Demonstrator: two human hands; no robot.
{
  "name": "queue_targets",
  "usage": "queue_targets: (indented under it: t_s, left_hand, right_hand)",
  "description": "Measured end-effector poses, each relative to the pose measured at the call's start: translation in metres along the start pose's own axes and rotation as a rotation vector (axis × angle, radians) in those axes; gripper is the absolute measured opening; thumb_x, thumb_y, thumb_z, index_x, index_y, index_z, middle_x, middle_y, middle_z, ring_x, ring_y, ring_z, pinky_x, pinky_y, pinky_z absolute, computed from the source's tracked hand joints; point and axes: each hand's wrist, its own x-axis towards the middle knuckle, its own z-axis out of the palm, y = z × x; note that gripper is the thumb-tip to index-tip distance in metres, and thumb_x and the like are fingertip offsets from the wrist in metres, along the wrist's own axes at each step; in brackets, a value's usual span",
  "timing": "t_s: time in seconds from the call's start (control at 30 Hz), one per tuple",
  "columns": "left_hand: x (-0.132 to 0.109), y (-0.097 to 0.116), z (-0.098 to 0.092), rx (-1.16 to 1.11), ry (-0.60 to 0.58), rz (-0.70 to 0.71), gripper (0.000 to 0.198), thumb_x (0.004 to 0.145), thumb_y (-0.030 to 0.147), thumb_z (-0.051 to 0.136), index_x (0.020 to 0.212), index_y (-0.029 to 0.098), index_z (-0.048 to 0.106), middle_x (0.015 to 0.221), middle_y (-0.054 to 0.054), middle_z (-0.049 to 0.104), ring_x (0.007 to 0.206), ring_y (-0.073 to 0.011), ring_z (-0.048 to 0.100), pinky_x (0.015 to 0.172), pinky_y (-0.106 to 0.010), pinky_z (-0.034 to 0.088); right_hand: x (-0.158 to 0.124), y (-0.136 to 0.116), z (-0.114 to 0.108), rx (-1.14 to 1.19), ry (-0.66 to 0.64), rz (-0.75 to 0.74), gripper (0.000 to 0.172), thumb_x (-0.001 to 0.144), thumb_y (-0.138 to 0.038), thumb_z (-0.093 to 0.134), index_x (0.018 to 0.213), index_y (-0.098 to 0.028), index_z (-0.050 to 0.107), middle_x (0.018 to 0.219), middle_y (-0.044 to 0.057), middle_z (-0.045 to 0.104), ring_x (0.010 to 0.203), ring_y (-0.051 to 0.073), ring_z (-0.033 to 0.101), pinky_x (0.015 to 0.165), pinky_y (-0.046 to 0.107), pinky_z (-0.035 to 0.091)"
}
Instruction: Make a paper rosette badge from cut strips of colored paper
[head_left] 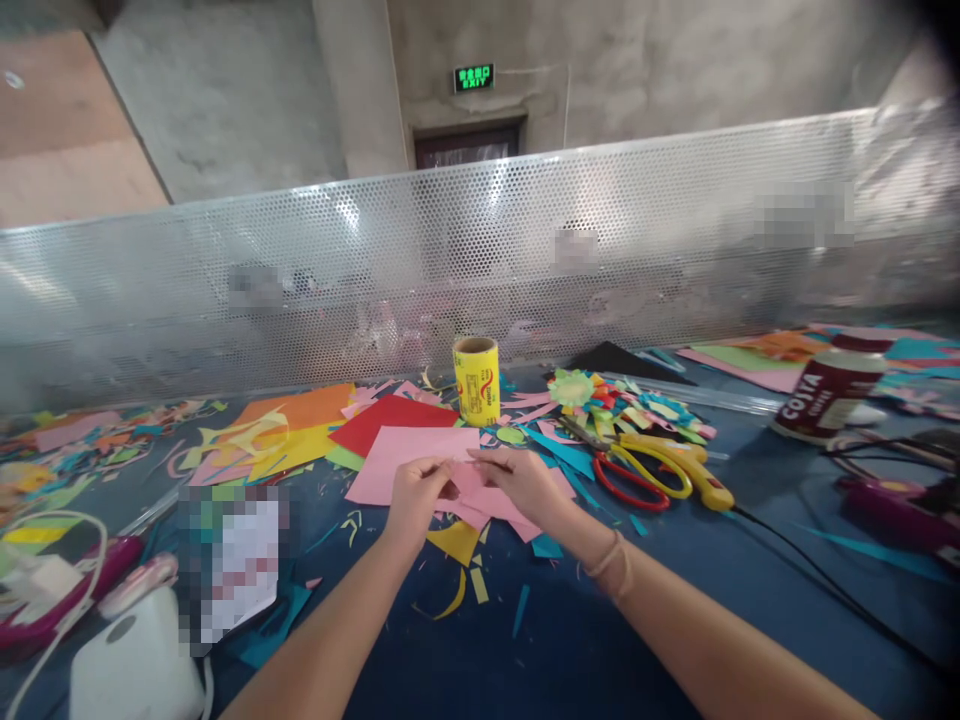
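Note:
My left hand (pixel 420 492) and my right hand (pixel 529 482) meet at the middle of the table, both closed in a pinch. Between their fingertips is a small piece of pink paper (pixel 471 484), hard to tell apart from the pink sheets under it. A larger pink sheet (pixel 397 462) lies flat behind my left hand, partly over a red sheet (pixel 386 420). Just beyond my fingers stands a yellow-labelled tape roll (pixel 477 385), upright. To the right of my right hand lie red-and-yellow-handled scissors (pixel 637 482).
A yellow glue gun (pixel 694 465) with a black cord rests beside the scissors. Colourful paper flowers (pixel 630 405) sit behind it. A Costa bottle (pixel 832 390) stands at right, a white device (pixel 139 660) at lower left. Paper scraps litter the table before a perforated metal screen (pixel 420 260).

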Motion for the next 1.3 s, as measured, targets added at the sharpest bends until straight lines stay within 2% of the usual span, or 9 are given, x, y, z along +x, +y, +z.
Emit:
queue_targets:
  t_s: [0.1,0.17,0.37,0.5,0.67,0.8,0.97,1.03,1.3]
  left_hand:
    - [0.002,-0.005,-0.001,-0.006,0.029,0.01,0.029,0.066,0.041,0.063,0.062,0.012,0.062,0.047,0.0,0.052,0.046,-0.0096,0.049,0.048,-0.02,0.04]
    - [0.003,-0.007,-0.001,-0.037,0.032,0.004,0.03,0.065,0.041,0.064,0.062,0.011,0.062,0.049,0.0,0.052,0.046,-0.0093,0.048,0.048,-0.02,0.04]
    - [0.001,-0.002,0.004,-0.2,-0.063,-0.052,0.032,0.067,0.044,0.062,0.07,0.013,0.06,0.061,-0.002,0.057,0.06,-0.0132,0.056,0.061,-0.026,0.048]
    - [0.0,-0.002,0.006,-0.201,-0.143,-0.024,0.037,0.061,0.036,0.07,0.089,0.014,0.057,0.074,-0.002,0.061,0.072,-0.015,0.059,0.069,-0.029,0.049]
    - [0.003,-0.005,0.004,-0.053,-0.091,0.064,0.05,0.06,0.033,0.071,0.102,0.014,0.052,0.073,-0.003,0.061,0.074,-0.0171,0.06,0.069,-0.029,0.049]
    - [0.002,0.0,0.003,0.028,-0.064,0.04,0.053,0.061,0.031,0.069,0.107,0.011,0.052,0.064,0.001,0.056,0.064,-0.0151,0.058,0.063,-0.028,0.049]
    - [0.0,0.002,0.002,0.058,-0.165,0.061,0.051,0.066,0.022,0.061,0.114,0.011,0.051,0.063,0.002,0.053,0.058,-0.011,0.053,0.059,-0.024,0.046]
    - [-0.001,0.004,0.001,0.054,-0.15,0.064,0.052,0.065,0.018,0.058,0.116,0.012,0.052,0.061,0.003,0.052,0.057,-0.0098,0.051,0.058,-0.022,0.045]
    - [0.004,0.008,-0.004,-0.138,0.008,-0.067,0.02,0.057,0.023,0.064,0.073,0.012,0.064,0.07,-0.002,0.059,0.064,-0.0132,0.055,0.061,-0.025,0.048]
  right_hand:
    - [-0.007,-0.005,0.004,-0.356,-0.052,-0.298,0.042,0.067,-0.019,0.064,0.109,-0.023,0.062,0.109,0.007,0.063,0.102,0.024,0.056,0.093,0.042,0.042]
    - [-0.011,-0.008,0.005,-0.443,-0.133,-0.382,0.046,0.068,-0.016,0.063,0.113,-0.023,0.06,0.114,0.008,0.061,0.105,0.023,0.055,0.094,0.039,0.043]
    - [-0.005,-0.002,0.004,-0.461,-0.084,-0.344,0.038,0.069,-0.015,0.061,0.107,-0.023,0.064,0.108,0.007,0.064,0.099,0.023,0.059,0.089,0.038,0.046]
    - [-0.004,0.001,0.005,-0.387,-0.045,-0.346,0.034,0.072,-0.016,0.059,0.103,-0.025,0.066,0.108,0.006,0.064,0.098,0.022,0.06,0.087,0.037,0.046]
    - [-0.007,-0.001,0.012,-0.152,-0.114,-0.159,0.036,0.07,-0.021,0.06,0.105,-0.023,0.065,0.091,0.005,0.068,0.081,0.02,0.062,0.072,0.032,0.05]
    - [-0.005,-0.003,0.012,0.089,-0.204,-0.057,0.026,0.072,-0.032,0.057,0.093,-0.02,0.068,0.078,0.003,0.066,0.073,0.016,0.06,0.071,0.03,0.048]
    - [-0.001,0.005,0.012,0.182,-0.091,0.052,0.024,0.067,-0.039,0.061,0.073,-0.016,0.065,0.056,-0.001,0.056,0.053,0.01,0.05,0.055,0.024,0.044]
    - [0.0,0.009,0.013,0.241,-0.043,0.098,0.021,0.064,-0.037,0.063,0.065,-0.016,0.061,0.051,-0.003,0.051,0.049,0.008,0.048,0.052,0.023,0.043]
    - [-0.001,-0.003,0.01,0.459,0.051,0.243,0.02,0.056,-0.03,0.068,0.065,-0.016,0.057,0.055,-0.004,0.053,0.05,0.008,0.05,0.056,0.025,0.045]
